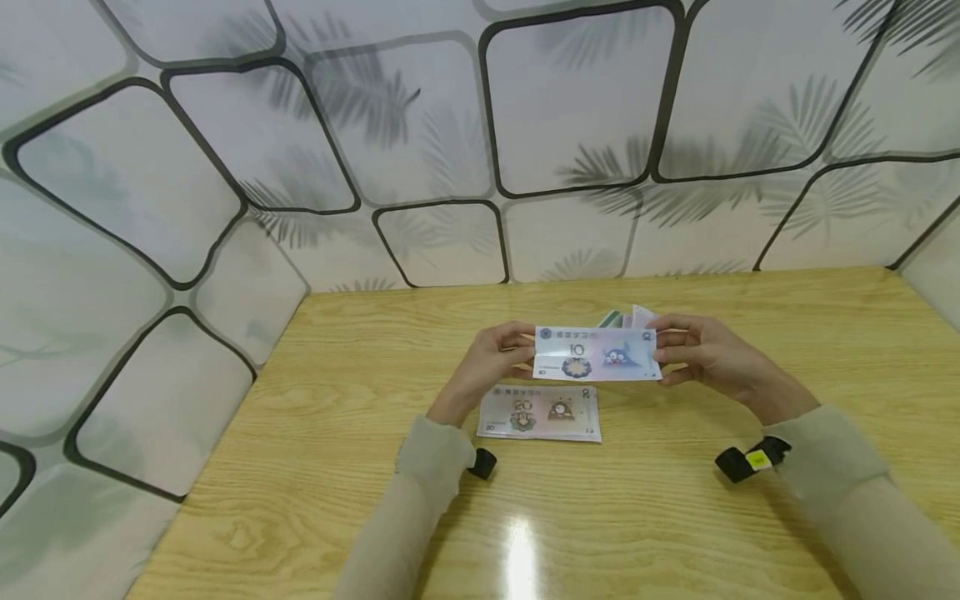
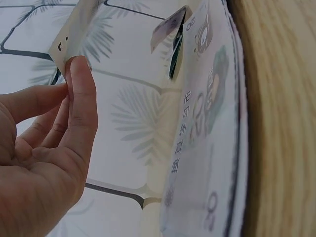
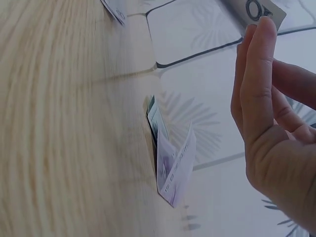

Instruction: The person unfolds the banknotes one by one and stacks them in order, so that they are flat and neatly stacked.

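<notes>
Held up above the table is a play banknote [image 1: 596,354] marked 10, its printed side facing the head camera. My left hand [image 1: 495,358] pinches its left end between thumb and fingers; in the left wrist view the thumb and fingertips of that hand [image 2: 59,118] meet on the note's edge. At the other end my right hand [image 1: 705,358] pinches the same note. Below it, flat on the table, lies a small stack of notes [image 1: 538,414] with a 20 on top. Behind the held note, partly hidden, are folded notes [image 3: 173,168], one purplish and one green.
The wooden table [image 1: 337,500] meets a patterned wall [image 1: 442,242] at the back, with another wall panel [image 1: 165,392] along the left. Black straps [image 1: 738,464] circle both wrists at the cuffs of the light sleeves.
</notes>
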Tool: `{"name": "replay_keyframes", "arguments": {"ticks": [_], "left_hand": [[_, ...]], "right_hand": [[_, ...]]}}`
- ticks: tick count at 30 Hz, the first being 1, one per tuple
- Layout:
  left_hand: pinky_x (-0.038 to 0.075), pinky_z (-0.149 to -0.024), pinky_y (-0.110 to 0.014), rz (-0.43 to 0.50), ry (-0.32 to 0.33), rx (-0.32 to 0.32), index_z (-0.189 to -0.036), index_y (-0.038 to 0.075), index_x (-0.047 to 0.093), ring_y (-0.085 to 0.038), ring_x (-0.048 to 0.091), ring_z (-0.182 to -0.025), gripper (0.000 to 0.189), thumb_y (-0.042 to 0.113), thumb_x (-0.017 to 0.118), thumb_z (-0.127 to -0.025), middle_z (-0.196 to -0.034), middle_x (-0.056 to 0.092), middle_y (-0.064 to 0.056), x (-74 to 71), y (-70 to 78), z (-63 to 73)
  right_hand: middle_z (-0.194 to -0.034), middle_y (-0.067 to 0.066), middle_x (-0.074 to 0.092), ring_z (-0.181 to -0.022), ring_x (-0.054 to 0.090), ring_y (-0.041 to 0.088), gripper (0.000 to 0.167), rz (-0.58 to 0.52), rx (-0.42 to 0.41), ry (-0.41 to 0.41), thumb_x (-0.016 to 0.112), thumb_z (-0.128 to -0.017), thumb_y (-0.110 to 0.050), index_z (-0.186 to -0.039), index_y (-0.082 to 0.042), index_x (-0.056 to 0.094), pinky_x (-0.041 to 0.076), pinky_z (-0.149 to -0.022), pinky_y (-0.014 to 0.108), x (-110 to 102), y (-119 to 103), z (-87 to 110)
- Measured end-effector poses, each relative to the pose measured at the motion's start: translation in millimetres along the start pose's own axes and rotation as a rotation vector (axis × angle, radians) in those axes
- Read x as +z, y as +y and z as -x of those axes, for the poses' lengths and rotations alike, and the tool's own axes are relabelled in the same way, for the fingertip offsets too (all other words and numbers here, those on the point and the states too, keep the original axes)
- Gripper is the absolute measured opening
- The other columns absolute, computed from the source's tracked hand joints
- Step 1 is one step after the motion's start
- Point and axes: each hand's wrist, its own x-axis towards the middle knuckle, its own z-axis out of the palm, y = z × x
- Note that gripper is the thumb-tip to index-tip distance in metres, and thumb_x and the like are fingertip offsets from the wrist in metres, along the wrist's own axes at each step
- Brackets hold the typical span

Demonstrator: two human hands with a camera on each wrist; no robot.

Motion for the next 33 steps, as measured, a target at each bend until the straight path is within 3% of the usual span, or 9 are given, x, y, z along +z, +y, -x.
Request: {"name": "replay_keyframes", "arguments": {"ticks": [10,19,27,33], "left_hand": [[0.061,-0.075,-0.035,-0.035,-0.044,0.018,-0.144,-0.004,0.050,-0.017,0.065,-0.085,0.042,-0.006,0.053,-0.102,-0.105,0.066,-0.015,-11.8,1.1,12.5],[0.061,-0.073,-0.033,-0.063,-0.042,0.016,-0.144,-0.006,0.048,-0.018,0.065,-0.086,0.043,-0.007,0.053,-0.101,-0.105,0.065,-0.015,-21.4,0.4,22.2],[0.060,-0.073,-0.031,-0.074,-0.035,-0.005,-0.143,-0.008,0.047,-0.017,0.065,-0.086,0.044,-0.007,0.052,-0.100,-0.106,0.064,-0.016,-28.5,-4.6,25.9],[0.061,-0.075,-0.034,-0.094,-0.035,-0.005,-0.144,-0.007,0.047,-0.018,0.065,-0.087,0.043,-0.007,0.051,-0.101,-0.108,0.064,-0.018,-32.3,-7.1,29.6]], "right_hand": [[-0.104,0.009,0.065,-0.095,0.068,0.023,0.032,0.050,0.030,-0.039,0.055,-0.101,0.008,-0.126,-0.012,0.060,0.063,-0.070,0.035,17,2,-4.2],[-0.107,0.010,0.067,-0.096,0.069,0.024,0.031,0.115,0.029,-0.046,0.055,-0.101,0.006,-0.127,-0.010,0.057,0.063,-0.070,0.038,27,7,-9.8],[-0.110,0.011,0.068,-0.099,0.069,0.026,0.030,0.138,0.071,-0.052,0.054,-0.102,0.003,-0.131,-0.001,0.048,0.063,-0.072,0.040,36,11,-15.9],[-0.111,0.013,0.066,-0.100,0.068,0.026,0.043,0.202,0.120,-0.013,0.053,-0.102,0.003,-0.140,0.012,0.034,0.063,-0.074,0.042,42,12,-18.1]]}}
